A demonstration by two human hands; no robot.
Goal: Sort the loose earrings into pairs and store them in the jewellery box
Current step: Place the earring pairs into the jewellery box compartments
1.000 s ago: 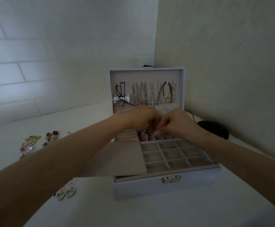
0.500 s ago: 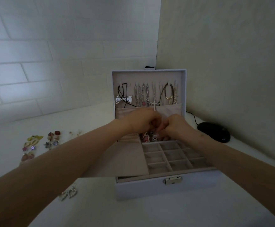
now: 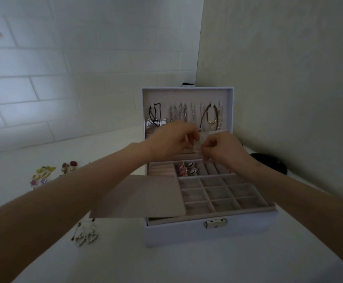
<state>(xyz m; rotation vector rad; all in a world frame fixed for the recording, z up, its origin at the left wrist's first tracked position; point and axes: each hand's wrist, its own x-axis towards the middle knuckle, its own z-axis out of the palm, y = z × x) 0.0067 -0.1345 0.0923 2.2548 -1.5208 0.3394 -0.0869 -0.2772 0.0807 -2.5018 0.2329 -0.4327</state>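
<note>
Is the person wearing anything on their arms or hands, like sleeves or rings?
No. The left forearm and right forearm are bare, with no sleeves showing. The left hand and right hand show no rings, watch, bracelets or gloves.

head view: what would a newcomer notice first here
The left hand and right hand meet at the fingertips above the open white jewellery box with grey lining, centre. Necklaces hang in its raised lid, and colourful loose earrings lie far left on the white table.
</note>
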